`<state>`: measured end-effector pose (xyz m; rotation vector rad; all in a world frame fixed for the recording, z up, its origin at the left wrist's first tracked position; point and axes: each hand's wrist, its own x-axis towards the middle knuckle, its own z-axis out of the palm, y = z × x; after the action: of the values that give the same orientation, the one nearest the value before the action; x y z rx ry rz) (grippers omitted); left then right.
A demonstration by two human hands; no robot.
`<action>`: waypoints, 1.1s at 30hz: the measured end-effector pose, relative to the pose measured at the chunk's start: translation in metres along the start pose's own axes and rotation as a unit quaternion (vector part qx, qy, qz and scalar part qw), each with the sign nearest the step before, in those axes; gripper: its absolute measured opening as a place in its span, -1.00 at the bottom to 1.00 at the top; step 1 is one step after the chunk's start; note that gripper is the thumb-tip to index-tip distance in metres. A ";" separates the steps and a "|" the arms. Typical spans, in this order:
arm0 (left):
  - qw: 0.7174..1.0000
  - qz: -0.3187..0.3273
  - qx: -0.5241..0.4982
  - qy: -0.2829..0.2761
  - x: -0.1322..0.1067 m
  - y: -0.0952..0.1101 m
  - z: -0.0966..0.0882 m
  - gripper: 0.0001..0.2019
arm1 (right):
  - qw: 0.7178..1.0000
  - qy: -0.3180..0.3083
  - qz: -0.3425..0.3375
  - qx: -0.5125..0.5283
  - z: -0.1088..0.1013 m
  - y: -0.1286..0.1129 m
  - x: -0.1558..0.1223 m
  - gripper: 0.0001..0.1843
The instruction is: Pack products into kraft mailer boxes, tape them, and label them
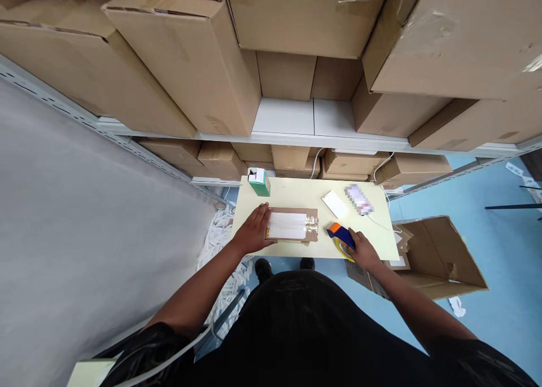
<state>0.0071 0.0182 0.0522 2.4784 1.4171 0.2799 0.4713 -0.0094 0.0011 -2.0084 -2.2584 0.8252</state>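
Observation:
A flat brown cardboard parcel (296, 213) with a white label and a strip of clear tape lies on the pale yellow table (292, 193). My left hand (254, 229) rests flat on the parcel's left end, fingers stretched out. My right hand (363, 250) is closed around a tape dispenser (341, 236) with an orange and blue body, held just to the right of the parcel near the table's front edge.
A green and white small box (259, 181) stands at the table's back left. A white card (334, 204) and a blurred item (359, 199) lie at the back right. An open cardboard box (436, 257) sits on the blue floor to the right. Shelves stacked with cartons (190, 54) rise behind.

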 end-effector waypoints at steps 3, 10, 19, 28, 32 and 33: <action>1.000 0.000 -0.013 0.004 -0.002 0.000 0.000 0.22 | 0.998 0.027 0.009 0.048 0.018 -0.004 0.009 -0.24; 0.999 0.015 -0.041 0.017 -0.010 0.006 -0.003 -0.08 | 0.987 -0.019 0.132 0.087 0.033 0.010 0.042 -0.34; 0.956 -0.204 -0.172 0.119 -0.025 0.023 0.024 -0.15 | 0.995 -0.028 0.084 -0.047 0.031 0.012 0.047 -0.44; 0.933 -0.267 -0.222 0.092 -0.035 0.042 0.022 -0.44 | 0.990 0.108 0.094 -0.010 0.012 -0.039 0.017 -0.25; 0.931 -0.251 -0.232 0.124 -0.051 0.051 0.027 -0.45 | 0.972 -0.008 0.042 0.230 0.009 -0.096 0.004 -0.24; 0.931 -0.247 -0.235 0.131 -0.056 0.054 0.028 -0.44 | 0.963 -0.033 0.049 0.263 0.008 -0.112 0.002 -0.18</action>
<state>0.0312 -0.0599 0.0416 1.6876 1.7683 0.7558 0.3652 -0.0153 0.0362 -1.8625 -1.7187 1.3461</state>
